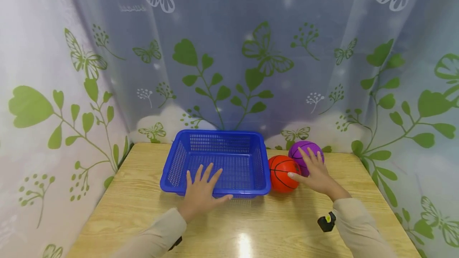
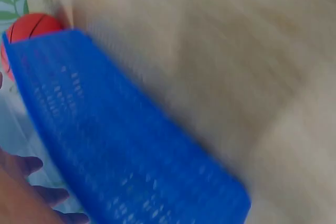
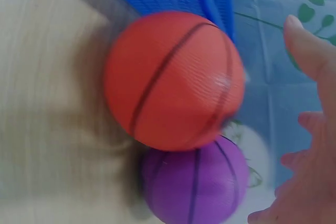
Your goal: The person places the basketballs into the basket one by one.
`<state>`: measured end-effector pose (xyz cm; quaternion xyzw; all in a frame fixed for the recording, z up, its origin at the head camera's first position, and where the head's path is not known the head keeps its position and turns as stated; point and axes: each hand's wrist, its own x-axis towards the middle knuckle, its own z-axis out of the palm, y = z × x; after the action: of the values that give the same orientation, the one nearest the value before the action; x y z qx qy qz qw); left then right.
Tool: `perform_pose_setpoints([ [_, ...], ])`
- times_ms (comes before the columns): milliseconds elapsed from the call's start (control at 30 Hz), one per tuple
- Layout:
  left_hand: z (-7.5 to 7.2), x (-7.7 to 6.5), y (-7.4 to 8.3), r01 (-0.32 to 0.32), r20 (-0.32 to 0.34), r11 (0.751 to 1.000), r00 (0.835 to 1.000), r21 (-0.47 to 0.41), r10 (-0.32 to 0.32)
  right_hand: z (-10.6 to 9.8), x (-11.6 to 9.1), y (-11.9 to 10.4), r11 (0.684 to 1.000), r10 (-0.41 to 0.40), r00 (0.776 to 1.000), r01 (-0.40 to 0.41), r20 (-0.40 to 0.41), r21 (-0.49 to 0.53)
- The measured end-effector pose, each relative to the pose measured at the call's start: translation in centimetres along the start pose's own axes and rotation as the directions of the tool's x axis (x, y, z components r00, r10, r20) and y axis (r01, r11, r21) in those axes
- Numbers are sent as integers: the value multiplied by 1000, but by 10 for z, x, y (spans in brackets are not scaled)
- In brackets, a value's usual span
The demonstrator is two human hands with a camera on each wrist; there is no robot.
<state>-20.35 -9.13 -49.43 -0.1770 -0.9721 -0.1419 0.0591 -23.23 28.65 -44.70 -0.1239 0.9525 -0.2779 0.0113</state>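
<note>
A blue plastic basket [image 1: 263, 162] with perforated walls stands on the table, nothing inside it. My left hand [image 1: 201, 192] spreads its fingers over the basket's near rim; in the left wrist view its fingertips show beside the blurred basket wall [image 2: 121, 129]. An orange-red ball with black basketball lines [image 1: 281, 172] sits right at the basket's right side. Behind it, to the right, is a purple ball [image 1: 301, 148] with the same lines. My right hand [image 1: 317, 176] hovers with fingers spread, overlapping both balls in the head view; in the right wrist view it is apart from them.
The light wooden table [image 1: 229, 226] ends at a curtain [image 1: 222, 71] printed with green leaves and butterflies, which also hangs at both sides. A black wrist device [image 1: 326, 222] sits by the right sleeve.
</note>
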Motion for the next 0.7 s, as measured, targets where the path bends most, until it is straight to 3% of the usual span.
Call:
perform_pose_setpoints([
  [133, 16, -5, 10, 7, -6, 1000, 1000, 9, -7, 19, 1, 2, 1000, 1, 1000, -1, -2, 4],
  [233, 26, -7, 13, -2, -83, 998, 997, 60, 7, 31, 1, 2, 1000, 4, 1000, -3, -11, 11],
  [367, 39, -9, 12, -13, -232, 992, 972, 129, 43, 44, 2, 1, 999, 6, 1000, -5, -12, 47],
  [467, 45, -9, 13, -8, -306, 990, 951, 143, 52, 52, 2, 2, 997, 16, 1000, -15, -10, 78],
  [700, 54, -11, 18, 56, -344, 994, 939, 99, -19, 69, 8, 7, 991, 18, 996, -5, -91, 137],
])
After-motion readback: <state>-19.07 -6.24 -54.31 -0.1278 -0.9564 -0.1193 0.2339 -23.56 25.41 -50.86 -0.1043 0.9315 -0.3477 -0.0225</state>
